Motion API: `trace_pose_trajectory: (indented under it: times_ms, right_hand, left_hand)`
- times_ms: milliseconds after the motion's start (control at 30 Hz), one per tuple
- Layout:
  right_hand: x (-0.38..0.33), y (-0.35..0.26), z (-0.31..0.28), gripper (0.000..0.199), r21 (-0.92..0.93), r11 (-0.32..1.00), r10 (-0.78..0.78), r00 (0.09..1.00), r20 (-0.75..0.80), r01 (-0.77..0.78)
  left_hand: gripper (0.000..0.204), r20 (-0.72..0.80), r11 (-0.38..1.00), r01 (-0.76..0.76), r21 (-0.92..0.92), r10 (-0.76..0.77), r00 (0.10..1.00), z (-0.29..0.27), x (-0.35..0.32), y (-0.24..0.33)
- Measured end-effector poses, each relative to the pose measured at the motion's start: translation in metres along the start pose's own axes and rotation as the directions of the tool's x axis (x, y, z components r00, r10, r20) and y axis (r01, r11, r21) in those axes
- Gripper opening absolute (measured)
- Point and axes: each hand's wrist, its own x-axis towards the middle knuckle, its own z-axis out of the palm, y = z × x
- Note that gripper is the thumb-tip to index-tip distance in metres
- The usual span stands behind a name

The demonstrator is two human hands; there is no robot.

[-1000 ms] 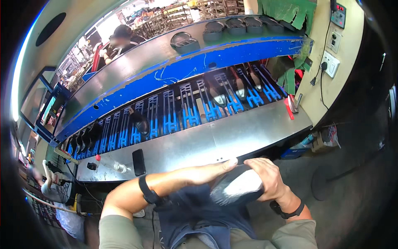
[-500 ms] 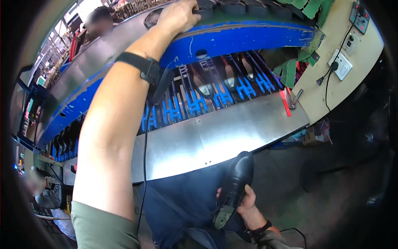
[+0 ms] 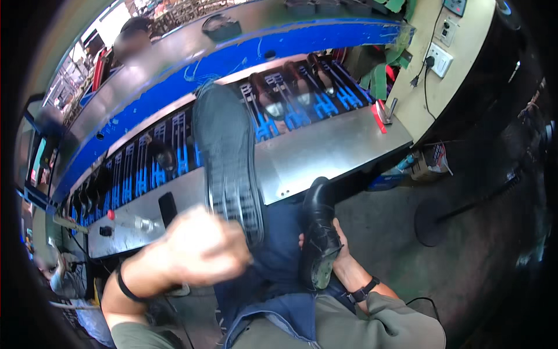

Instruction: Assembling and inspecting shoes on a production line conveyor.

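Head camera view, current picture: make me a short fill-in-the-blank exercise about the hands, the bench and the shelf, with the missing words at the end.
1. The left hand holds a long, black, ridged shoe ____.
2. The right hand holds a black leather shoe, its rounded toe pointing ____ the person.
3. On the silver metal bench, the flat black phone lies to the ____ of the small clear container.
4. The long raised shelf has a front edge painted ____.

Missing words: sole; away from; right; blue.

Black sole (image 3: 228, 145) now in left grip (image 3: 203, 247), off the shelf (image 3: 325, 38)
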Motion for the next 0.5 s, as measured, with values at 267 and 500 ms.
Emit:
trace_pose_trajectory:
  times_ms: [267,500]
  right_hand:
    - [0.035,0.054,0.059,0.092,-0.205,0.953,0.215,0.974,-0.068,-0.225]
    - [0.043,0.117,0.068,0.095,-0.259,0.926,0.244,0.96,-0.139,-0.273]
  left_hand:
    - [0.019,-0.045,0.609,0.681,-0.407,-0.758,0.651,0.233,-0.177,0.159]
    - [0.018,-0.527,0.535,0.748,-0.393,-0.798,0.293,0.211,-0.254,0.132]
